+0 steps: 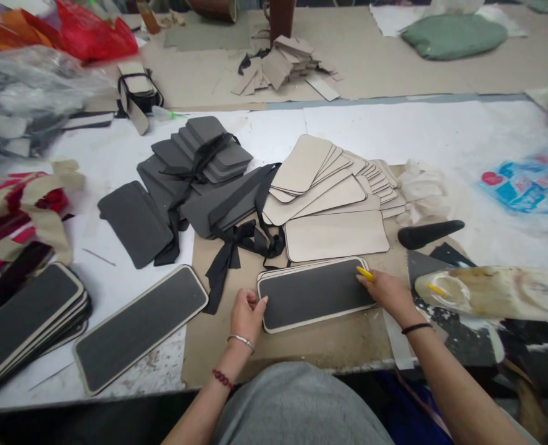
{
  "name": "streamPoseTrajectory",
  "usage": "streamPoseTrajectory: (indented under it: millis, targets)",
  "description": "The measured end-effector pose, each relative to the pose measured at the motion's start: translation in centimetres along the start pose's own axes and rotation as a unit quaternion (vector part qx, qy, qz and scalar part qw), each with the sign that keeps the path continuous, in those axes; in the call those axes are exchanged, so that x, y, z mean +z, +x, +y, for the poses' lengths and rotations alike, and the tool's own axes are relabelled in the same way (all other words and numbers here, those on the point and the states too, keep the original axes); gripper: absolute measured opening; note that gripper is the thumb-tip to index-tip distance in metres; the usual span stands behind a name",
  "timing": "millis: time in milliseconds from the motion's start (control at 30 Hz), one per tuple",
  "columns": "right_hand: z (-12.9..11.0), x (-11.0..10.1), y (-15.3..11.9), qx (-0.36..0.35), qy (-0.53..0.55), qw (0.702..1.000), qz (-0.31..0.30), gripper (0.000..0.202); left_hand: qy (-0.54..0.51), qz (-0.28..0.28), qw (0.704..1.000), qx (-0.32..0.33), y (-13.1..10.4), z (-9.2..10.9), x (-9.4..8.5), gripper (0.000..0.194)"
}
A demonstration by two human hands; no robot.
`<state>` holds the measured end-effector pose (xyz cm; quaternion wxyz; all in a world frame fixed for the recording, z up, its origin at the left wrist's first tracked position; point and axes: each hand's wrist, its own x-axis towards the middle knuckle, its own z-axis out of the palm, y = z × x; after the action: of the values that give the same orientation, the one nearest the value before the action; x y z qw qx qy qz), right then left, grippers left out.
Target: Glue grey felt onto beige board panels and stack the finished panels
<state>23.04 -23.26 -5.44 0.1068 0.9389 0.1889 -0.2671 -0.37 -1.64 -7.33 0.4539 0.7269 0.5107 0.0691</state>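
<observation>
A dark grey rectangular panel with a cream border lies on the brown board in front of me, on top of similar pieces. My left hand is closed at its left end, thumb on the edge and fingers curled. My right hand pinches a slim yellow stick at the panel's right end; its exact kind does not show. Just behind the panel rest several cream rounded pieces, fanned out. To the left lies another bordered grey panel.
Grey pieces tied with black strips lie behind at left. More bordered panels are stacked at the far left. At right are a black curved handle-like object and a stained pale container. Card scraps sit at the back.
</observation>
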Motion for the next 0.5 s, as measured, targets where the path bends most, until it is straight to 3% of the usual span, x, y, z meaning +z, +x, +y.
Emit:
streamPoseTrajectory:
  millis: [200, 500]
  targets:
    - [-0.2, -0.2, -0.2, -0.001, 0.008, 1.0, 0.001, 0.04, -0.029, -0.02, 0.998, -0.056, -0.2, -0.1, 0.4, 0.024]
    - [-0.1, -0.3, -0.1, -0.003, 0.016, 1.0, -0.002, 0.041, -0.005, 0.004, 1.0, 0.001, 0.1, -0.8, 1.1, 0.014]
